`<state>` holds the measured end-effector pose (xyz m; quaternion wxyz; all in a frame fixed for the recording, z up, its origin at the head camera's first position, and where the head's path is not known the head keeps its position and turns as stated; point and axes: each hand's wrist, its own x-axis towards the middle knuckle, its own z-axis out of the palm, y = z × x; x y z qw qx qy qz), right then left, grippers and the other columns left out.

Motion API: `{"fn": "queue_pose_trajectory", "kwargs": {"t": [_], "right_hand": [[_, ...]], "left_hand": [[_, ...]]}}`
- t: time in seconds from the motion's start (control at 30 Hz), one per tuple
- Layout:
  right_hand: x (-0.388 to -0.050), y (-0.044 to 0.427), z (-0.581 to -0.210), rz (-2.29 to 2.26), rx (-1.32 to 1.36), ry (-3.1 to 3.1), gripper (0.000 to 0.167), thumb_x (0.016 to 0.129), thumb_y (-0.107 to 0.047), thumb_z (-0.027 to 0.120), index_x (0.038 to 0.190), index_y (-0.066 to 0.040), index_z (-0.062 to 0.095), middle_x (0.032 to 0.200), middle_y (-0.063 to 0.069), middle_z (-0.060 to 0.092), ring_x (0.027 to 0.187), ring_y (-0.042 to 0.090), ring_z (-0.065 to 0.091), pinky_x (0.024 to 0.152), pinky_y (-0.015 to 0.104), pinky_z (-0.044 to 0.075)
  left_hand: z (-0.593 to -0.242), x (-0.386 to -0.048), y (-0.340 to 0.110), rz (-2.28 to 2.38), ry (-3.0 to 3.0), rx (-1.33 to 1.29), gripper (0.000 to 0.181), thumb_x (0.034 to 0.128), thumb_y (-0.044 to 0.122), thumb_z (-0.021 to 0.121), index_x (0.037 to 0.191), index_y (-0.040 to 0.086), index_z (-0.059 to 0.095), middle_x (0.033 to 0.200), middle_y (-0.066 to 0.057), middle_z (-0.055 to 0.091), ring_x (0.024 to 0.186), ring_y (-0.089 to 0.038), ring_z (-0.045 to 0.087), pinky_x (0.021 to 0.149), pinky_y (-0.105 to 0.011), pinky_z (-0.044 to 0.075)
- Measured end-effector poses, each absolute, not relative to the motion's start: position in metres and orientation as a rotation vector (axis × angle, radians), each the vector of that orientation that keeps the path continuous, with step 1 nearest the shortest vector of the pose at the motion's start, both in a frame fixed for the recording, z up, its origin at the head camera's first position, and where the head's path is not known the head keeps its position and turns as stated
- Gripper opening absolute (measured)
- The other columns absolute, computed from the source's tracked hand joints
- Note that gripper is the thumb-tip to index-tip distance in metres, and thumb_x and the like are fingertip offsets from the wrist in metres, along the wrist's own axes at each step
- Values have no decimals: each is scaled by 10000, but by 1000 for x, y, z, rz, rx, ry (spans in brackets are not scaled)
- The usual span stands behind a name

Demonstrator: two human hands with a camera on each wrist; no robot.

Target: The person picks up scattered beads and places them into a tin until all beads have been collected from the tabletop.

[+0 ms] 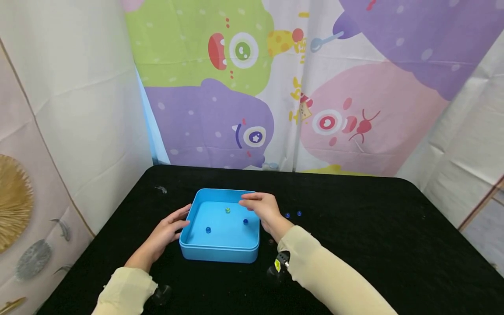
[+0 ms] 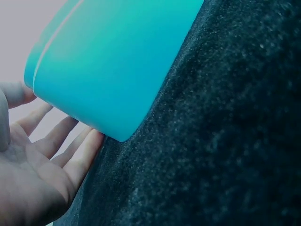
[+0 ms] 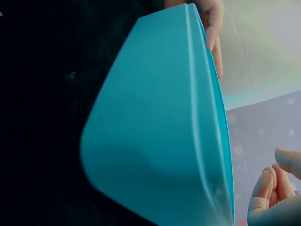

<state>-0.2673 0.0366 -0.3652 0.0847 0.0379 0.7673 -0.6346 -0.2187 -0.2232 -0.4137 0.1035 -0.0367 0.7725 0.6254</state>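
Note:
A square light-blue box [image 1: 218,254] stands on the black table. Inside lie a green bead [image 1: 227,210], one blue bead [image 1: 208,230] towards the left and another blue bead [image 1: 246,222] near the right wall. My left hand [image 1: 165,232] rests against the outside of the left wall; the left wrist view shows its fingers [image 2: 55,136] extended along the box. Over the right rim hovers my right hand [image 1: 267,211]. Its thumb and bent fingers [image 3: 263,188] stand apart in the right wrist view, with nothing seen between them.
Two blue beads lie on the table right of the box, one blue bead [image 1: 299,213] slightly farther out than the other. The black tablecloth [image 1: 354,245] extends to a printed curtain [image 1: 212,122] at the back. White fabric [image 1: 98,109] hangs on the left.

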Motion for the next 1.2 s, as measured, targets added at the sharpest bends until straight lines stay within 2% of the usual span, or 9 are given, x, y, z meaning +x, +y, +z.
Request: {"fn": "queue_pose_trajectory", "kwargs": {"t": [0.27,0.57,1.0,1.2], "right_hand": [[-258,56,-372,-1891,90,2283,233,832,-180,693,1049,-93,685,1044,48,634,933,225,583,923,438,448],[-251,76,-384,-1945,118,2272,276,818,-156,695,1073,-53,670,1067,69,627,951,230,584,924,449,445],[-240,104,-393,-1969,153,2278,289,807,-183,698,1070,-67,667,1112,93,619,975,254,576,915,450,440],[-236,123,-398,-2023,203,2263,316,817,-149,686,1103,-20,647,1133,113,600,986,257,569,922,432,433]], "left_hand": [[-414,-218,-224,1847,2277,-107,562,969,215,428,1485,136,219,1505,-211,153,1326,-429,237,1008,-534,338],[-417,-218,-225,1845,2280,-110,563,971,226,432,1484,134,220,1504,-208,159,1323,-432,244,1011,-536,333],[-415,-218,-226,1851,2283,-106,563,971,233,439,1483,138,226,1503,-201,169,1323,-422,252,1013,-531,333],[-415,-220,-225,1845,2284,-107,565,968,238,446,1482,137,232,1501,-202,174,1321,-422,256,1010,-531,338]]}}
